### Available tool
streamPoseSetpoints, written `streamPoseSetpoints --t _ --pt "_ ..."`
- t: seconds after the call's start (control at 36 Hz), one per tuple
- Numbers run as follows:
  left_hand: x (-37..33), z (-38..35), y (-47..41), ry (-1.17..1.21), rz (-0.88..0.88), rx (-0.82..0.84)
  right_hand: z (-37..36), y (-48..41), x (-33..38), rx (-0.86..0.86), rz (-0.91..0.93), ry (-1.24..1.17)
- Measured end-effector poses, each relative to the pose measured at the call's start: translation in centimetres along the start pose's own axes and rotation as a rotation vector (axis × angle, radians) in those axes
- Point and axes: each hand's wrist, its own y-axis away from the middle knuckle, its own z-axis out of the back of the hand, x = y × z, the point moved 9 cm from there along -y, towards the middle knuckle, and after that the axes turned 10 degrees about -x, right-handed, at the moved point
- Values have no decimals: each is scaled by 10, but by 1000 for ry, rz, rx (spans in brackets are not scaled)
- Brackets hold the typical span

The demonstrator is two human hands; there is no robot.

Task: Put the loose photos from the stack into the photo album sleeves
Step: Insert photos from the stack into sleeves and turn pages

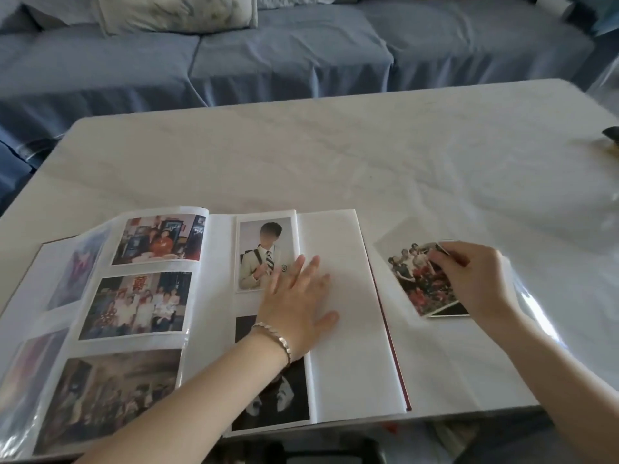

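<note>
1. Album lies open at the near edge of the counter, both pages face up.
2. Album's left page: three sleeved group prints in a column. A clear leaf with blurred prints curls away to the left of them.
3. Album's right page: a portrait sleeved at the top left, a dark print below it, and a blank white outer strip.
4. Left hand lies flat, palm down, on the album's right page. Its fingers are straight and spread, gripping nothing, and the fingertips overlap the portrait's lower right corner. Bracelet on that wrist.
5. Stack of loose photos sits askew on the counter just right of the album, apart from its red cover edge.
6. Right hand is at the stack's far right corner, on the side away from the album. Its fingers are curled and pinch the edge of the top photo, a group shot. That corner looks lifted.
7. Beyond the album, past the counter: blue sofa with a pale pillow.
</note>
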Motion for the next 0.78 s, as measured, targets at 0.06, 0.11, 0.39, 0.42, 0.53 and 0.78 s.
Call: streamPoseSetpoints --t 0.06,0.11,0.39,0.42,0.53,0.78 --pt "3 -4 -3 -44 12 -14 -1 2 4 4 -9 -37" --pt "9 0 -1 -63 29 -61 -5 3 7 17 -23 -75" --pt "6 40 18 28 -218 -298 -72 47 26 330 -120 -106" --pt "3 42 20 73 -269 -329 -75 52 30 338 -110 -112" --pt "18 44 23 411 -113 -288 -84 62 41 332 -119 -165" --pt "27 32 11 906 376 -93 -98 63 50 310 -182 -220"
